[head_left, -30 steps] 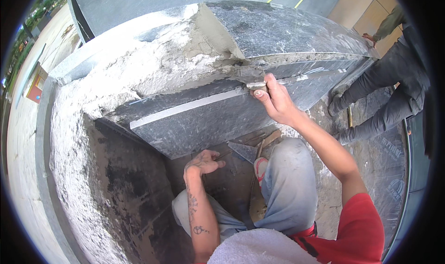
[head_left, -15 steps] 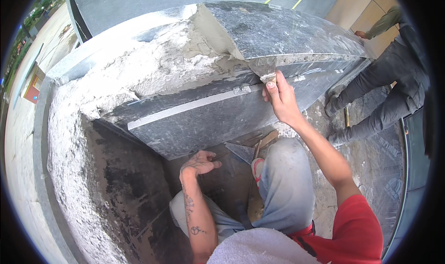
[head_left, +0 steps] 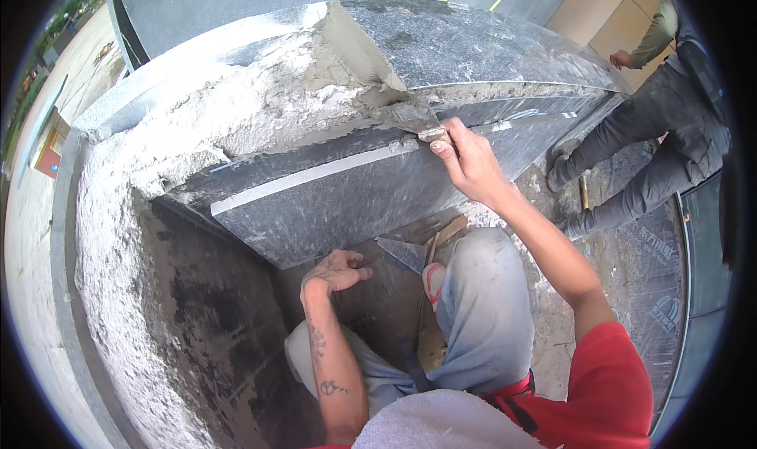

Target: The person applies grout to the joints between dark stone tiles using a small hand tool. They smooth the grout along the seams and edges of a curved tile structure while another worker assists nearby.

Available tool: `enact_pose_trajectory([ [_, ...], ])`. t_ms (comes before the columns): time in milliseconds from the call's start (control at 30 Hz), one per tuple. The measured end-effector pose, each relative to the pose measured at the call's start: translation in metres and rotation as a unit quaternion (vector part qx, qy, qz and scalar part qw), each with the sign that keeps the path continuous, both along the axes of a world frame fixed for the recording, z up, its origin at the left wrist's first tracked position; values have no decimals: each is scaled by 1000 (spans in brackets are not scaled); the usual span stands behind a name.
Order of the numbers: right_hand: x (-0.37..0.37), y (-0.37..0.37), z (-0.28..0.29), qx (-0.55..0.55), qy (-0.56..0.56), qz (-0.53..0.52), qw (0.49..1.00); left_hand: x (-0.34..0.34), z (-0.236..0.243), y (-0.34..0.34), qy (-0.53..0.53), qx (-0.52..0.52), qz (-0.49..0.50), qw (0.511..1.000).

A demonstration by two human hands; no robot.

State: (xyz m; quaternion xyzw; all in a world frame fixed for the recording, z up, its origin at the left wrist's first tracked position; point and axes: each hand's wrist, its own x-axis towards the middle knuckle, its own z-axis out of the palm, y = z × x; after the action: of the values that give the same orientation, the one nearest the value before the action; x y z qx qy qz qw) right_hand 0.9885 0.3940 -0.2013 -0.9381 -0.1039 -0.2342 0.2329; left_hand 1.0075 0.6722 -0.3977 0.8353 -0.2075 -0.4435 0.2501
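- The right hand (head_left: 473, 163) is reaching up to the joint where the top stone slab (head_left: 473, 51) is meeting the front slab (head_left: 355, 204), its grip pinching the handle of a small trowel (head_left: 414, 118).
- The trowel blade is lying just up and to the left of the fingers, its long axis running along the joint toward the broken corner, where grey mortar (head_left: 347, 67) is sitting exposed.
- The left hand (head_left: 335, 272) is resting low, below the bottom edge of the front slab and well apart from the trowel, fingers loosely curled and holding nothing that shows; the right hand is by far the nearer.
- Compared with a second ago, the right hand is now further left along the joint, closer to the mortar at the corner; the left hand is keeping much the same place.
- A second person in dark trousers (head_left: 646, 157) is standing near the right end of the slabs.
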Motion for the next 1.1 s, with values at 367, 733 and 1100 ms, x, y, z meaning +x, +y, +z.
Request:
enact_pose_trajectory([
  [367, 3, -28, -15, 145, -42, -11, 989, 5, 6, 2, -11, -2, 14, 1000],
  [733, 9, -29, -30, 356, 75, 51, 930, -5, 77, -10, 64, 22, 64, 996],
  [1100, -68, -51, -47, 208, 130, -87, 966, -8, 78, -20, 89, 37, 66, 993],
])
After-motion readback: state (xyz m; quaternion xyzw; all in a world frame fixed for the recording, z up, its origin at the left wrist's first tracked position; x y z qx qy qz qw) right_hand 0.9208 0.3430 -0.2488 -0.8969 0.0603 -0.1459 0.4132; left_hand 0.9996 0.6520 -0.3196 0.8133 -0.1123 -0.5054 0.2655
